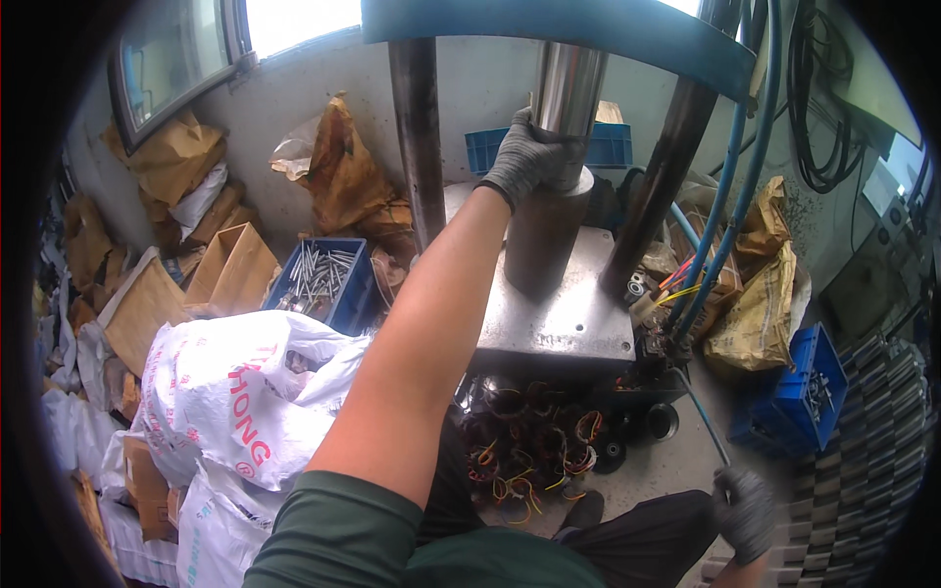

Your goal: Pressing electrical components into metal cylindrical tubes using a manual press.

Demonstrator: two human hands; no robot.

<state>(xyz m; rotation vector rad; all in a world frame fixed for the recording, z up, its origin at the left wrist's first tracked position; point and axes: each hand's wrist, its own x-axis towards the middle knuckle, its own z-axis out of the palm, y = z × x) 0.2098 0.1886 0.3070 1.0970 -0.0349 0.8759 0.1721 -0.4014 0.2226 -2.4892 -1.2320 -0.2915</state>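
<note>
My left hand (532,157), in a grey glove, reaches up and wraps round the lower end of a shiny steel shaft (570,83) that comes down through a blue press frame (559,34). Just below it a duller, thick steel cylinder (544,245) stands upright on the press's metal bed plate (578,328). Whether the shaft and the cylinder are joined is hidden by the hand. At the lower right my right hand (743,514), also gloved, closes round the end of a thin lever rod (701,407), which slants up toward the press's right side.
Motor parts with coloured wires (529,451) lie under the bed plate. A blue bin of metal shafts (323,274) and white sacks (235,392) stand left. Blue hoses (740,186) hang on the right, above another blue bin (799,392) and stacked metal parts (863,461).
</note>
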